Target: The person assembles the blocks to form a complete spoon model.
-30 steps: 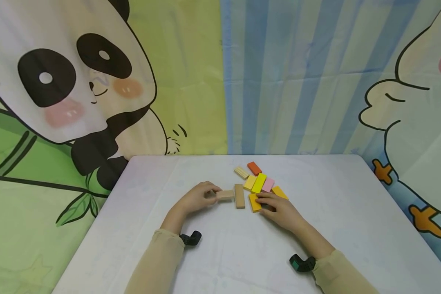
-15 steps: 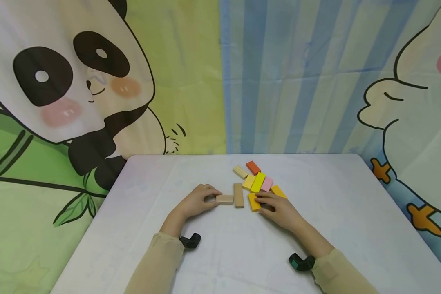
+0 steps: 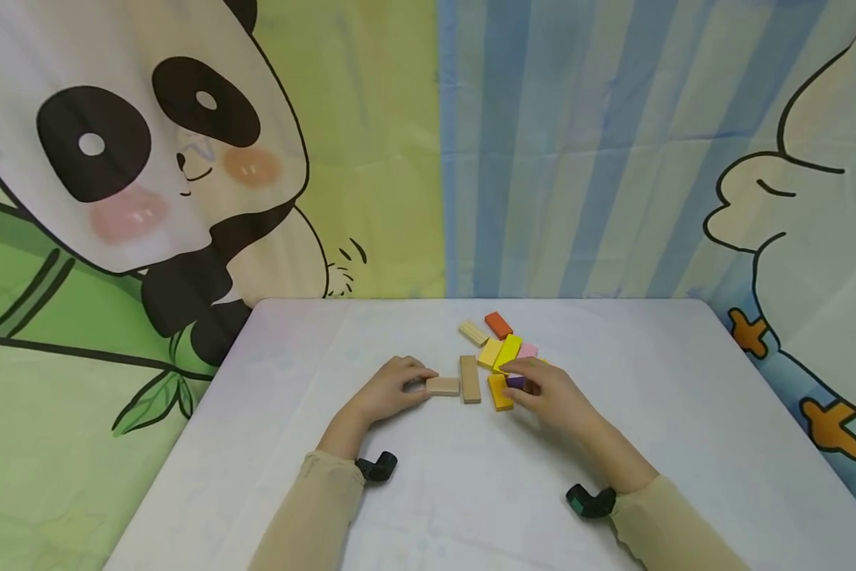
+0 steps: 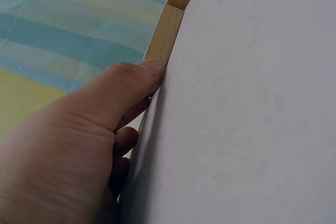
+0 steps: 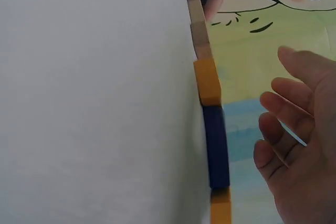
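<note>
My left hand (image 3: 388,390) pinches the near end of a plain wooden block (image 3: 443,386) lying flat on the table; in the left wrist view the thumb lies along the block's (image 4: 166,31) edge. Crosswise beyond its far end is a second plain wooden block (image 3: 470,379). My right hand (image 3: 562,400) hovers over the right side of the group, fingers loosely bent and holding nothing. Below it lie an orange-yellow block (image 3: 500,392) and a dark purple block (image 3: 516,382), partly hidden in the head view. The right wrist view shows the purple block (image 5: 216,148) apart from the fingers.
Behind the hands are a red-orange block (image 3: 498,325), a ridged pale block (image 3: 473,333), a light yellow block (image 3: 489,354), a bright yellow block (image 3: 508,354) and a pink block (image 3: 527,350). The white table (image 3: 428,492) ends at a printed cloth backdrop.
My right hand has let go of the orange-yellow block and lifted slightly, bringing the purple block into sight. My left hand keeps hold of the wooden block, which has turned slightly.
</note>
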A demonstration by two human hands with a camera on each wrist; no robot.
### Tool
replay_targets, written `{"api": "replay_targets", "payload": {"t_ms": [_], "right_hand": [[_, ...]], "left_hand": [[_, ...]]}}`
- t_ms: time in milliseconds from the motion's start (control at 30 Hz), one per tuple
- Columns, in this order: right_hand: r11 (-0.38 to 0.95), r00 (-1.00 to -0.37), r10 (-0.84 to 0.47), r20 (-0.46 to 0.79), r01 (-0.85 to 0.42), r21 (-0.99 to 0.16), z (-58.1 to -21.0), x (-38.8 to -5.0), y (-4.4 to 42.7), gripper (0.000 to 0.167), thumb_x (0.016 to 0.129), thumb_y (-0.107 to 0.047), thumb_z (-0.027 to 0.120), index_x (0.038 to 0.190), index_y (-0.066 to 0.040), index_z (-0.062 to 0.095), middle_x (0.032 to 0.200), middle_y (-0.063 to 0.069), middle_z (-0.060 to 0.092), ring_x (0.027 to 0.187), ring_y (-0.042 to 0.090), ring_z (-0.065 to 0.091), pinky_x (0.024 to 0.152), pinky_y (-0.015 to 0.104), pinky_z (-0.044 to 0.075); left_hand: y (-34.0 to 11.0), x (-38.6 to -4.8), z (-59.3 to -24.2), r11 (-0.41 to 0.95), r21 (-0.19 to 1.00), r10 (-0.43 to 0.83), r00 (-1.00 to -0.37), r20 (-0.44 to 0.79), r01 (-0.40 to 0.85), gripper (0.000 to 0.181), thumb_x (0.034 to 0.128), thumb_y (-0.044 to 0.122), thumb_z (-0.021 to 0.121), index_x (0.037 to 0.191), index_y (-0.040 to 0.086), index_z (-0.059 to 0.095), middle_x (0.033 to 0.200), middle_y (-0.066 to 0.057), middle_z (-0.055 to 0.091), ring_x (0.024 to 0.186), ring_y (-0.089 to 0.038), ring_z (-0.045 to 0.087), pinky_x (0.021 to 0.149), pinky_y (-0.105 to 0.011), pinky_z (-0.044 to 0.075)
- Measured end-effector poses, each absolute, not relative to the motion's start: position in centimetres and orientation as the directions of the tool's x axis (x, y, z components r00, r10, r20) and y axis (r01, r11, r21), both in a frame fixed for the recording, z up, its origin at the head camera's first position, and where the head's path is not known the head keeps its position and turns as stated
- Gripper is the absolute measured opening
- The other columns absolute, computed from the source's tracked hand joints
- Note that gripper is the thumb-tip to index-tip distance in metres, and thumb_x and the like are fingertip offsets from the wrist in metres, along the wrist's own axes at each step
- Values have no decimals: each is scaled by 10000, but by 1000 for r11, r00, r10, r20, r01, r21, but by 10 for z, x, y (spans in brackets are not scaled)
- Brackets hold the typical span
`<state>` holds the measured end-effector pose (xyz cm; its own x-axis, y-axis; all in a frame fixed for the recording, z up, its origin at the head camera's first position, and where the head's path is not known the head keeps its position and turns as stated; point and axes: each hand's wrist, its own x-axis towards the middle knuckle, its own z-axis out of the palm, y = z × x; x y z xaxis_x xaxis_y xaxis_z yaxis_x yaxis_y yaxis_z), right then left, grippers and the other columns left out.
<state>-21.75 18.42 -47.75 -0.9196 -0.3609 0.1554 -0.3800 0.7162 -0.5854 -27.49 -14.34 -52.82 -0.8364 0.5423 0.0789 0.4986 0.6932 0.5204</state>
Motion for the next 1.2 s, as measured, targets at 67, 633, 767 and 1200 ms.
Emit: {"api": "replay_targets", "payload": {"t_ms": [67,633,767,1200], "right_hand": [[728,-917,-379,126,-380,-571,-471,-225,181,493,892,-353,737,1347,-211,614,1321,25,617,1133,247,549,958,468,505],[770,-803,-588,-91,-523,-366,-479,-276,149,945,772,-629,745,1518,-157,409,1580,66,383,1533,337,144,1195,661,59],[769,-796,-597,-95,-536,-348,-480,-279,147,930,768,-628,751,1503,-158,431,1562,73,405,1527,330,175,1191,667,56],[729,-794,-608,5,-561,-393,-473,-274,147,869,789,-540,779,1482,-125,460,1538,129,424,1479,346,286,1194,628,167]], "left_hand": [[-143,-275,-528,693,522,541,-837,80,497,355,934,421,671,1279,339,653,1212,102,598,1175,-147,508,1049,-406,425],[-142,-275,-528,691,503,555,-827,91,519,389,938,458,649,1311,350,637,1214,99,604,1176,-146,527,1046,-394,437],[-142,-275,-527,701,496,552,-830,78,512,402,941,459,645,1328,351,627,1231,89,601,1195,-157,521,1062,-396,429],[-143,-274,-523,700,490,552,-829,89,519,399,942,418,659,1330,326,631,1230,65,610,1202,-179,528,1066,-410,427]]}}
